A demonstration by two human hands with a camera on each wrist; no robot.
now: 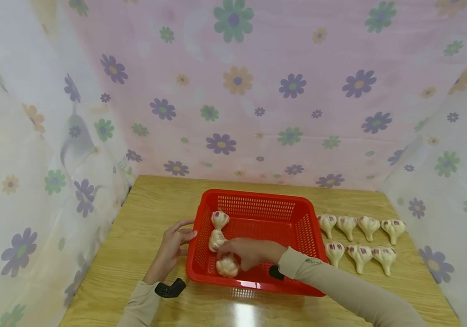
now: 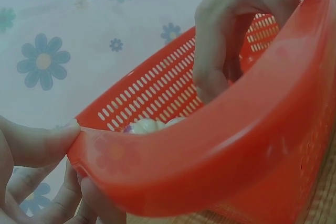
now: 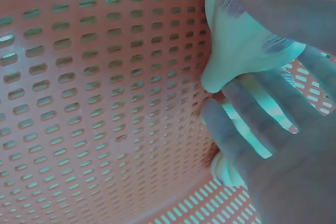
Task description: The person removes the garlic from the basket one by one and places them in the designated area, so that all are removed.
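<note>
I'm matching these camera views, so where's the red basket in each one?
Head: red basket, lower middle.
Left wrist: red basket, centre to right edge.
Right wrist: red basket, its slotted surface filling the left side.
Shared landmark: the right hand, inside the basket.

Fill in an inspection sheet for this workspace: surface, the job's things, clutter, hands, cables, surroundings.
Surface: wood-grain table, bright reflection at the front.
Job's things: red basket holding three garlic bulbs; seven more bulbs to its right, in rows of four and three.
Clutter: nothing seen.
Hands: left hand grips the basket's left rim; right hand holds a bulb inside the basket.
Cables: nothing seen.
Surroundings: flower-patterned sheeting behind and at both sides.
</note>
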